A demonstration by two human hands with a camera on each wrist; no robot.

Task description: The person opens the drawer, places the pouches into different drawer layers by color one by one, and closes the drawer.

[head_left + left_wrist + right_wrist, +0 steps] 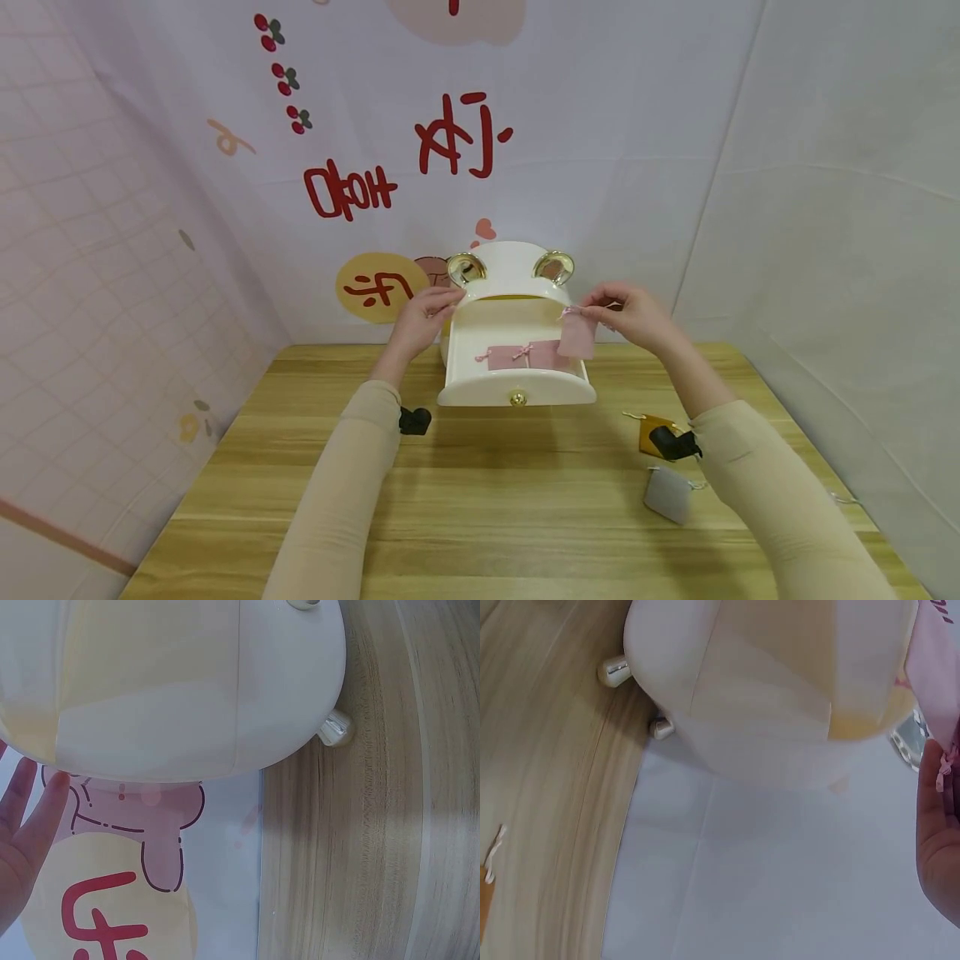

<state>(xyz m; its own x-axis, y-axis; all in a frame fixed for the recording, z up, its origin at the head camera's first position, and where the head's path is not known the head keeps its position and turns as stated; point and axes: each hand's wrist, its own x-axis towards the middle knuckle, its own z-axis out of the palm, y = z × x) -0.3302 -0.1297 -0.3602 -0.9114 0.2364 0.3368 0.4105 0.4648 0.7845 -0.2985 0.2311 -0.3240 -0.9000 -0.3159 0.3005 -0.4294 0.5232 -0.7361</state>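
Observation:
A white rounded box (504,258) with gold ear-shaped rings stands against the back cloth, its drawer (480,389) pulled out. My right hand (633,317) pinches a pink drawstring pouch (577,337) by its gathered top, so it hangs over the drawer's right side. Two more pink pouches (507,357) lie flat inside. At the box's upper left edge is my left hand (422,320); in the left wrist view its fingers (46,806) are extended against the rim. The right wrist view shows the pink pouch (935,671) partly cut off by the frame.
On the wooden table (487,517), a mustard pouch (651,437) and a grey pouch (667,495) lie at the right, near my right forearm. A pale cord (846,499) shows beyond that sleeve. Printed cloth (600,183) closes off the back and sides.

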